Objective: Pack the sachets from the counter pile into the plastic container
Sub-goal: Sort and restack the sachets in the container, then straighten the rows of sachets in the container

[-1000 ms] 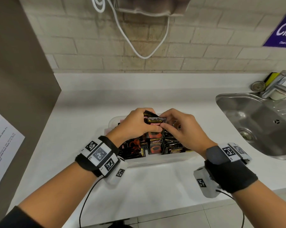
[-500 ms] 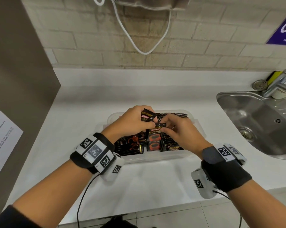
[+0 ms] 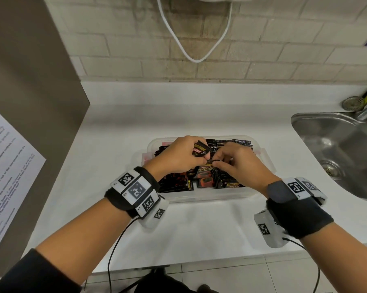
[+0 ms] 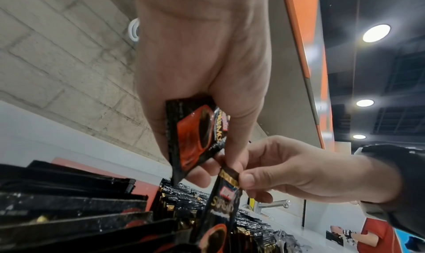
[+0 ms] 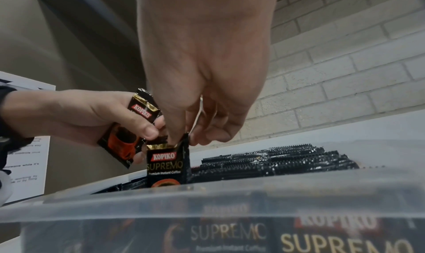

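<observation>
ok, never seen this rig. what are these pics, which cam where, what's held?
No robot: a person's bare hands, with a camera on the head and one on each wrist. The head view looks down on a counter, a clear container packed with sachets, and a sink at the right. The left wrist view looks along the left hand, which grips one sachet. The right wrist view shows the right hand pinching the top of a second sachet standing in the container.
</observation>
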A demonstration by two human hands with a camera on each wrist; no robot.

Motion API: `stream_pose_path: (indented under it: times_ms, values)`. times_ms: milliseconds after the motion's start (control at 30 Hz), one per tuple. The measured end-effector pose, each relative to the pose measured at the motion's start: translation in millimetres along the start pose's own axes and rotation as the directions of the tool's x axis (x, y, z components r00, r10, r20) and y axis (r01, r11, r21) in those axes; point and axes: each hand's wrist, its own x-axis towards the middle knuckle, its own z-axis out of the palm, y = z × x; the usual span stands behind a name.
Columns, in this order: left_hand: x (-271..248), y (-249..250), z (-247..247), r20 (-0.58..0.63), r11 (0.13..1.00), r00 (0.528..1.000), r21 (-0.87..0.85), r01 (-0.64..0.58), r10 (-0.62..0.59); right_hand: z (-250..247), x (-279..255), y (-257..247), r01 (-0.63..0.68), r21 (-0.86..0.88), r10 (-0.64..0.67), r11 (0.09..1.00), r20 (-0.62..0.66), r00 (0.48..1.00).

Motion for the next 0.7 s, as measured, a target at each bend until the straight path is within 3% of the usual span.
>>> stream_pose_path:
  times_ms: [300,567,700]
  values:
    - [1,-2,-4,-0.064,0.993,0.997,-0.108,0.042,-0.049,0,3,7,-0.023,-0.122,0.032,0.992,0.074,0.997]
    - [1,5,-3,-0.088,0.971,0.993,-0.234,0.054,-0.077,9,7,11,-0.037,-0.166,0.046,0.985,0.049,0.998]
    - [1,5,-3,-0.108,0.981,0.993,-0.192,0.017,-0.038,10,6,10,-0.036,-0.183,0.047,0.983,0.056,0.997]
